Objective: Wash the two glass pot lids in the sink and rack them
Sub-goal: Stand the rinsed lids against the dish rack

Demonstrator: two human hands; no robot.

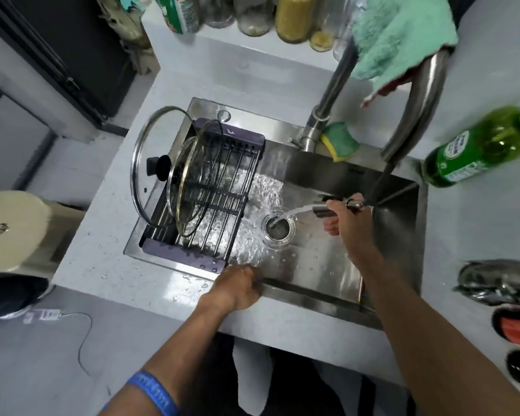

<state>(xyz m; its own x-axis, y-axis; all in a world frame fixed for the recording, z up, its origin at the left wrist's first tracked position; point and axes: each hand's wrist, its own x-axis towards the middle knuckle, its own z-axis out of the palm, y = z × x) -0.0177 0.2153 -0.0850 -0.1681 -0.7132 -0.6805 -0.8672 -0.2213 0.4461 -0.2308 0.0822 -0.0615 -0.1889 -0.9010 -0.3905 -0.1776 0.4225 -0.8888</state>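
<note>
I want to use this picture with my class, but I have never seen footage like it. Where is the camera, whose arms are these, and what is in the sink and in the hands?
There is no machine here: a person wears a wide-angle camera on the head, looking down at their own arms. The right hand grips a pull-out spray head, whose water runs toward the drain of the steel sink. The left hand rests on the sink's front edge and seems to hold nothing. A purple rack sits across the sink's left side, and the large lid and small lid, both glass, stand on edge in it. A green sponge lies beside the faucet base.
</note>
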